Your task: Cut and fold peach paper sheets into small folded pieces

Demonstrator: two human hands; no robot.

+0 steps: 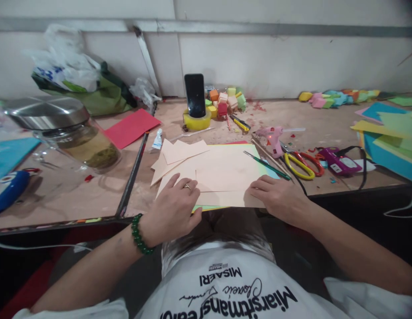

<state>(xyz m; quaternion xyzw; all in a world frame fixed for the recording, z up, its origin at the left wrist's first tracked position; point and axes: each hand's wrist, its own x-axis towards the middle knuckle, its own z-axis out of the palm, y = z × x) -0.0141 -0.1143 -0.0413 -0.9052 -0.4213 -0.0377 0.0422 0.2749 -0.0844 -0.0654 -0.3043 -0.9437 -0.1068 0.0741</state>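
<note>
A stack of peach paper sheets (pixel 222 170) lies at the table's near edge, over green and yellow sheets. My left hand (pixel 174 208), with a ring and a green bead bracelet, rests flat on the sheets' lower left part, fingers spread. My right hand (pixel 277 197) lies on the lower right corner of the paper, fingers curled down against the edge. Cut peach pieces (pixel 179 153) sit at the upper left of the stack. A thin green brush (pixel 265 165) lies across the right side of the paper.
Yellow scissors (pixel 297 167), red scissors (pixel 310 161), a pink glue gun (pixel 274 137) and a purple tool (pixel 339 161) lie to the right. A phone (pixel 194 95) leans on a yellow tape roll (pixel 196 120). A lidded glass jar (pixel 76 133) and red paper (pixel 131 127) stand left. Coloured foam cubes (pixel 225 102) sit behind.
</note>
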